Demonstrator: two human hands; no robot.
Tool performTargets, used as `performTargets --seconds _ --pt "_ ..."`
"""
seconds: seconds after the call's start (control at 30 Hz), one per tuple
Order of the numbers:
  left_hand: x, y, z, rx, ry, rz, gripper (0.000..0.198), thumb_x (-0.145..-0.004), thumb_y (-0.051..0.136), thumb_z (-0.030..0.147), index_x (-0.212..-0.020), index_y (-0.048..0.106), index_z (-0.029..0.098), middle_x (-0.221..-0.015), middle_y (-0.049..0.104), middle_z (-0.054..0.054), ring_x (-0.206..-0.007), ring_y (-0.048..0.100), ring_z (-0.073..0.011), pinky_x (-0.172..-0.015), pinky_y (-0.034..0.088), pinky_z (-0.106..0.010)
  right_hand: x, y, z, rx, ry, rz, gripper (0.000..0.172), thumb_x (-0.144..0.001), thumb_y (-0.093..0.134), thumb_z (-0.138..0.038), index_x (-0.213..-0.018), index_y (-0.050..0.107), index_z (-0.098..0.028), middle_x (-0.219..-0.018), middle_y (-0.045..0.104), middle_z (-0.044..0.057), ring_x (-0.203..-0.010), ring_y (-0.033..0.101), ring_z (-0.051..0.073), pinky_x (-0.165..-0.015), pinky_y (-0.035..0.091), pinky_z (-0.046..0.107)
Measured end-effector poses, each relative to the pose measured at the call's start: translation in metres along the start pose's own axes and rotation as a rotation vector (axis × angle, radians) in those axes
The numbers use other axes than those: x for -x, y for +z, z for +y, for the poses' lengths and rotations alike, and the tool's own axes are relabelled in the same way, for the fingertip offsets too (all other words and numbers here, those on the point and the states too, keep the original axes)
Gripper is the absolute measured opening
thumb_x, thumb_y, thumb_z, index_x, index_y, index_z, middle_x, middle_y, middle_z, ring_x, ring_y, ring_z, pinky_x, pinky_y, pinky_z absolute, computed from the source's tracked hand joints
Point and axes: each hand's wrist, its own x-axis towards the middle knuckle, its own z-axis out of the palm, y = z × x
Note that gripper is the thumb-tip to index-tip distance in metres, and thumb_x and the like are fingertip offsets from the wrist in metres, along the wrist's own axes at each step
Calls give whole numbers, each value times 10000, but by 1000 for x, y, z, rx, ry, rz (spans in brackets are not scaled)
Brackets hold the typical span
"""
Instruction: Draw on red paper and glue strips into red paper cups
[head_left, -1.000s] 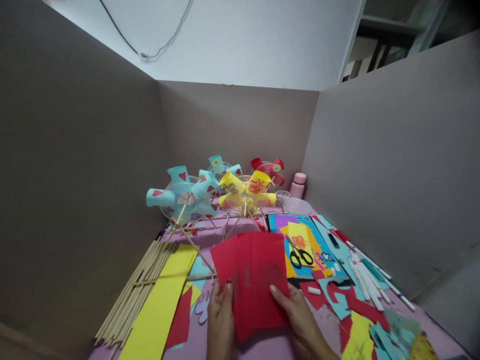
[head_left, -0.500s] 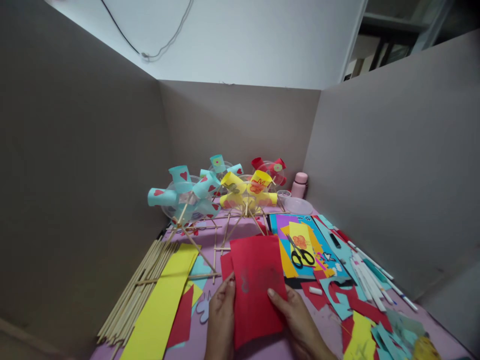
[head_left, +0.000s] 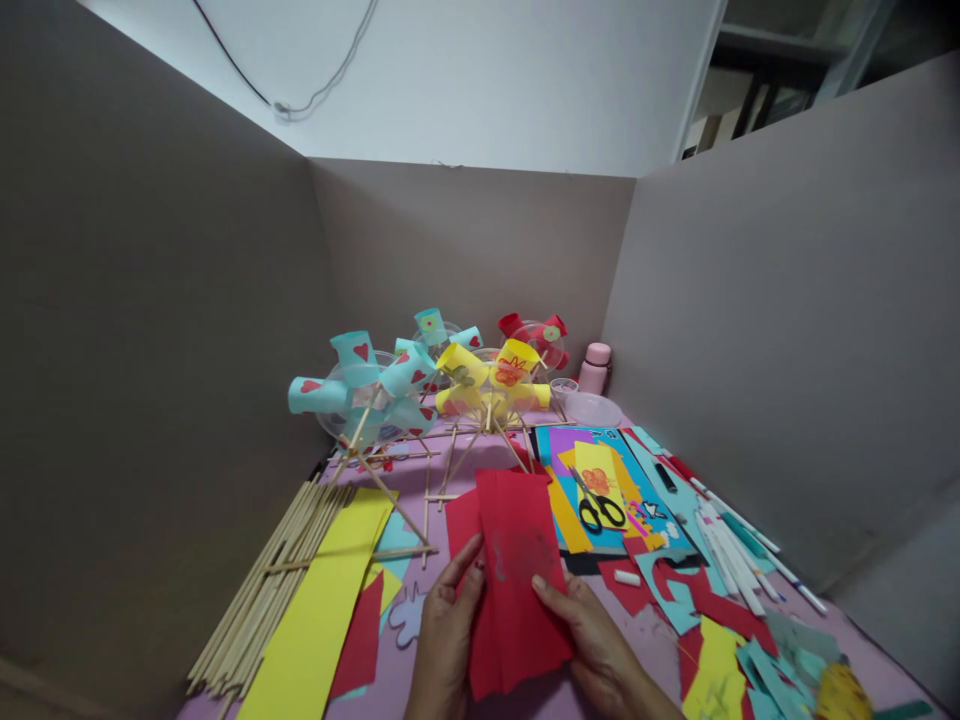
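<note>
Both my hands hold a sheet of red paper (head_left: 517, 570) folded lengthwise, raised a little over the pink tabletop (head_left: 660, 650). My left hand (head_left: 446, 630) grips its left edge, fingers pressed on the top face. My right hand (head_left: 592, 640) pinches the right side, thumb on the paper. Faint pencil marks show on the red paper near my fingers. Black-handled scissors (head_left: 598, 508) lie on coloured sheets just right of the paper.
Paper-cup pinwheels on sticks, blue (head_left: 360, 385), yellow (head_left: 491, 380) and red (head_left: 536, 335), stand at the back. Wooden skewers (head_left: 262, 590) and a yellow strip (head_left: 322, 610) lie left. White pens (head_left: 731, 550), paper scraps, a pink bottle (head_left: 596, 368) lie right. Grey partition walls enclose the desk.
The red paper has gone from a wide spread sheet to a narrower folded one, its left part brought under the right. My left fingers have shifted up onto it.
</note>
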Motion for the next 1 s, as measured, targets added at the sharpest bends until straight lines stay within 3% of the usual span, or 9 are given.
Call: performTargets --seconds 0.2,0.4,0.53,0.77,0.87,1.0 --pt "-3 -1 0 8 11 -39 616 -609 835 362 -1155 609 188 -1047 730 -134 -1021 661 -290 -905 500 -411 -1 -2 0 -25 -20 -5 407 -649 823 -302 -1005 713 -138 -907 773 111 -893 707 282 -853 507 419" --pt "0 -3 -1 -22 13 44 566 -608 810 379 -1115 644 189 -1091 715 -125 -1010 664 -301 -905 498 -428 -1 -2 -2 -63 2 -12 381 -658 815 -296 -994 715 -145 -903 772 107 -916 698 279 -880 489 426" --pt "1 -6 -4 -126 66 184 450 -617 773 327 -1033 669 188 -1064 726 -90 -1023 657 -280 -897 504 -389 -1 0 -2 -45 -23 10 418 -621 838 -312 -987 714 -152 -879 776 100 -900 703 279 -877 493 429" --pt "-4 -5 -11 -146 31 213 421 -545 801 287 -911 638 159 -774 755 -59 -878 705 -297 -783 547 -399 -7 -5 3 -33 -114 147 408 -604 846 -323 -943 698 -150 -850 781 83 -887 712 293 -842 529 443" --pt "-3 -3 -9 -101 60 247 426 -591 790 304 -959 613 183 -829 752 -51 -870 710 -269 -777 547 -370 -11 -13 -8 -99 -169 262 440 -613 839 -316 -991 669 -166 -866 783 56 -872 718 280 -822 549 433" --pt "-4 -6 -5 -125 89 317 486 -681 745 307 -1128 576 218 -1058 713 -80 -951 688 -240 -826 532 -342 -11 -19 -29 -122 -228 385 470 -613 841 -293 -1025 639 -195 -847 785 15 -831 728 262 -808 561 426"
